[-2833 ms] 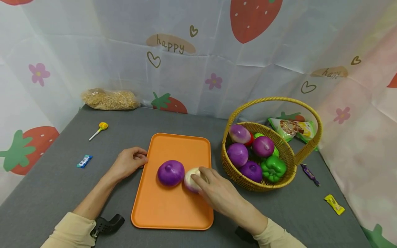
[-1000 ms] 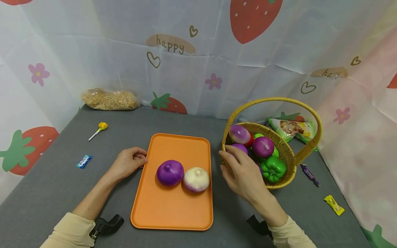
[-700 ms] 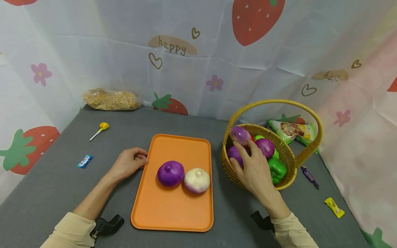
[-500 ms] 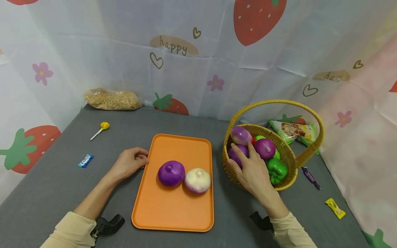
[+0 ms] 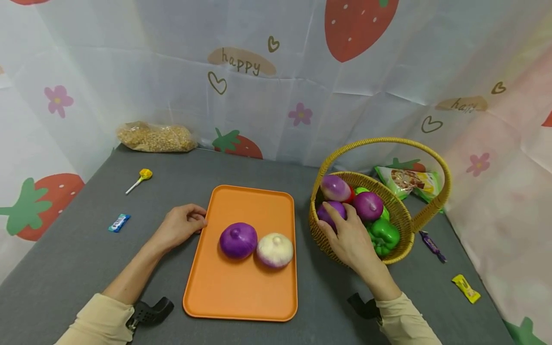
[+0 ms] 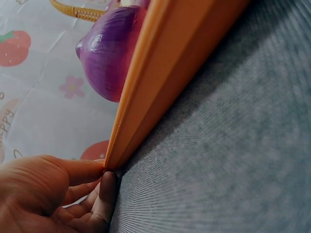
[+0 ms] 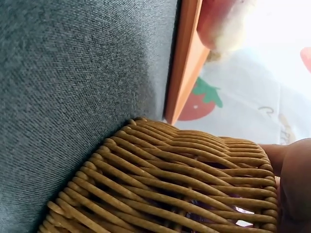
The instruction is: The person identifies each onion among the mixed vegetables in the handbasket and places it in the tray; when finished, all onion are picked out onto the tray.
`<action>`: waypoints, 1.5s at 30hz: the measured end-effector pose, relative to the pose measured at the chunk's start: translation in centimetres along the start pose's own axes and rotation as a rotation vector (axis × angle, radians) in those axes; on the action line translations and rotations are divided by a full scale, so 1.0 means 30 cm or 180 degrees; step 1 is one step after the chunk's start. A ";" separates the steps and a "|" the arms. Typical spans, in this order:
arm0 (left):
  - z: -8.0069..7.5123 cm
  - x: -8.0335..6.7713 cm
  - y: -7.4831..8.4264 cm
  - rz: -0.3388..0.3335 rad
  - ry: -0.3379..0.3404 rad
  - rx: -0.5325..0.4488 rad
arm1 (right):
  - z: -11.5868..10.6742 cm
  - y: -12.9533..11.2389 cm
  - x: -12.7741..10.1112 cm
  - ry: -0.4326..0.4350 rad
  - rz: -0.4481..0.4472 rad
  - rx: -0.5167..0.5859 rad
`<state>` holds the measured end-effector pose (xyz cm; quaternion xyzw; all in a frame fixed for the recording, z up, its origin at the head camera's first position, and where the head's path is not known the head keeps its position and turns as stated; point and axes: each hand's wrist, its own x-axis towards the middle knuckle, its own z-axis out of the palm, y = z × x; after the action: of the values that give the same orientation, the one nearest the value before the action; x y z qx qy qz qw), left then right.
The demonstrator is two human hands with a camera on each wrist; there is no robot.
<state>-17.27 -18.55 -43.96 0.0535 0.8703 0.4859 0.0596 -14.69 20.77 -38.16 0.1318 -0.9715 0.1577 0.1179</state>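
Right hand (image 5: 351, 239) lowered — gripping basket onion (image 5: 328, 213).

I see a grey cloth-covered table (image 5: 86, 249). Directly on it: orange tray (image 5: 241, 297) touching my left hand (image 5: 178, 227); wicker basket (image 5: 401, 225) under my right hand (image 5: 353, 239). Left of the left hand: blue candy (image 5: 118, 223), lollipop (image 5: 139, 180), grain bag (image 5: 155, 138). Right of the right hand: purple candy (image 5: 431, 245), yellow candy (image 5: 465, 288), snack packet (image 5: 407, 179).
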 end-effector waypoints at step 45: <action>0.003 0.001 0.002 0.0002 0.0024 0.0000 | -0.093 -0.173 -0.144 0.0415 -0.0937 0.0146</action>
<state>-17.27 -18.43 -43.95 0.0519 0.8705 0.4862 0.0561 -8.60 17.91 -35.34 0.2650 -0.9281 0.1690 0.1995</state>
